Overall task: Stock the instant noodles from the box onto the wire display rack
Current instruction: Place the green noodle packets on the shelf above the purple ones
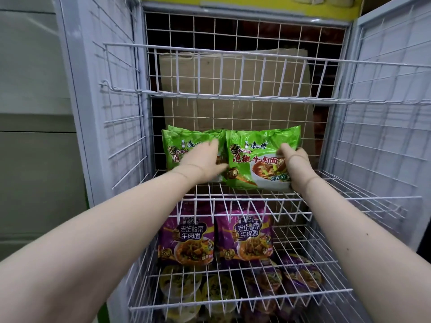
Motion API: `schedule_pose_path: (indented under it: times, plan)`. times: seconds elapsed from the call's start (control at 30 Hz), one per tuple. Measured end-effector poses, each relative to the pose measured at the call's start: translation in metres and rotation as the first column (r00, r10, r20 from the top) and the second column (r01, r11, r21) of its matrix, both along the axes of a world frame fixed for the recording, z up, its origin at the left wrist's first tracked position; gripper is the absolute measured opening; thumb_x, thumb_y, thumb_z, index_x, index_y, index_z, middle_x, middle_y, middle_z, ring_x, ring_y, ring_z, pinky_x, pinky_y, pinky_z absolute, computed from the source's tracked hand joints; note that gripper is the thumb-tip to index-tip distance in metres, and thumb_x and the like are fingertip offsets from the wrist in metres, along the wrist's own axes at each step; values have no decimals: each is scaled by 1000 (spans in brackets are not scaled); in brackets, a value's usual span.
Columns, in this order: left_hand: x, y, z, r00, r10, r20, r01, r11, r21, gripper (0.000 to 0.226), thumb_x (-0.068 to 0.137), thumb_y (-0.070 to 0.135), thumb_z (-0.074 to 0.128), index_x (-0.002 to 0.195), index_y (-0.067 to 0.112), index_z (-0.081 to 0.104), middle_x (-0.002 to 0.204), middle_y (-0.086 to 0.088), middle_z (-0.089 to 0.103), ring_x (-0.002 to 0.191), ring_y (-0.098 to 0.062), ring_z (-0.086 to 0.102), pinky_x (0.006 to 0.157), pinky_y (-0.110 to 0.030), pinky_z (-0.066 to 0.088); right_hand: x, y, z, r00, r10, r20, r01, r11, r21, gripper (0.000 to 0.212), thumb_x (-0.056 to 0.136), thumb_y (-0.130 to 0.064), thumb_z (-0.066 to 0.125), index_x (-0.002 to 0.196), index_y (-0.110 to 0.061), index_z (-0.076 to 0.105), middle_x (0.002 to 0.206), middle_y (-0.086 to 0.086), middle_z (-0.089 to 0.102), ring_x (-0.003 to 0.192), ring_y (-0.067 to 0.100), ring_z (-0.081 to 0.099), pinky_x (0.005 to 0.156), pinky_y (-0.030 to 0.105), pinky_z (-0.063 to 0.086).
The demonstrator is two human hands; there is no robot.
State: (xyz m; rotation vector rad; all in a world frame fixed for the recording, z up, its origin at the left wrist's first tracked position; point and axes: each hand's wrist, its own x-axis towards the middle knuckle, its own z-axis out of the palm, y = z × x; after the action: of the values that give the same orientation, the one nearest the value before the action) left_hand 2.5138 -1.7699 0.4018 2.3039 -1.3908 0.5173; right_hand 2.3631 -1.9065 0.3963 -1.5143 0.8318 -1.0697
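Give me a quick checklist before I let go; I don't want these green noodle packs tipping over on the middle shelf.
1. Right green pack upright on the middle shelf: ok.
2. Left green packs upright, meeting it edge to edge: ok.
3. Right hand grips the right green pack's edge: ok.
4. Left hand lies flat on the left green packs: ok.
5. Packs propped against the back grid: cannot tell.
6. Bare shelf to the right for more: ok.
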Motion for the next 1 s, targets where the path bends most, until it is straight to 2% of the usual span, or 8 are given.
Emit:
schedule_pose_path:
  times: [0.1,0.17,0.27,0.33,0.53,0.7,0.8,1.0]
  plan:
    - [-21,-16,3,673,-126,-729,70,992,-107,75,85,46,62,140,8,30,136,-16,48,95,-24,57,86,-37,52,-1,0,-1,1000,17,23,-17,1000,-11,31,84,-25,54,106,-8,41,84,4,48,75,18,48,75,32,36]
    - [-28,-20,10,459,-216,-862,59,975,-213,61,87,26,65,136,7,33,124,-17,56,90,-25,64,77,-39,58,-3,-1,-2,999,2,46,0,999,-50,34,86,-25,56,109,-8,39,91,5,49,79,19,50,78,32,36]
    - [-34,-20,17,389,-291,-874,69,955,-287,68,89,5,62,145,9,24,96,-13,58,48,-13,64,35,-20,47,-3,-6,-3,994,-98,40,102,986,-130,44,86,-26,62,118,-5,41,106,10,54,94,23,53,87,31,42]
    - [-34,-23,17,393,-316,-864,76,947,-312,75,86,3,64,148,13,22,105,-16,61,49,-13,63,35,-17,43,-1,-12,-4,980,-194,-53,182,968,-174,57,83,-28,66,128,-2,42,117,14,57,108,28,54,98,33,40]
    - [-24,-56,7,432,-314,-846,-87,919,-386,82,81,-2,67,148,20,24,140,-10,46,113,-31,58,82,-39,56,2,-15,-10,898,-263,-354,184,953,-242,66,87,-36,60,139,-4,34,138,23,44,129,38,41,104,39,34]
    - [-16,-72,-6,607,-132,-783,-151,949,-278,74,81,10,72,144,16,33,142,-11,42,113,-35,58,73,-42,58,9,-16,-15,830,-149,-537,-59,935,-350,44,88,-28,56,130,-20,51,130,12,57,118,31,53,101,33,42]
    - [-13,-75,-7,794,53,-605,-177,973,-148,60,81,30,72,128,7,43,129,-15,52,106,-33,61,86,-42,55,9,-12,-15,751,-79,-656,-198,921,-337,40,90,-29,55,130,-24,54,131,9,55,112,27,56,90,26,42]
    - [-18,-75,-4,977,201,-65,-207,972,-107,96,76,38,75,144,10,13,141,-17,33,124,-32,44,94,-40,45,11,-15,-20,653,-97,-751,-269,897,-350,59,85,-53,53,140,-33,42,144,11,38,121,30,50,103,37,42]
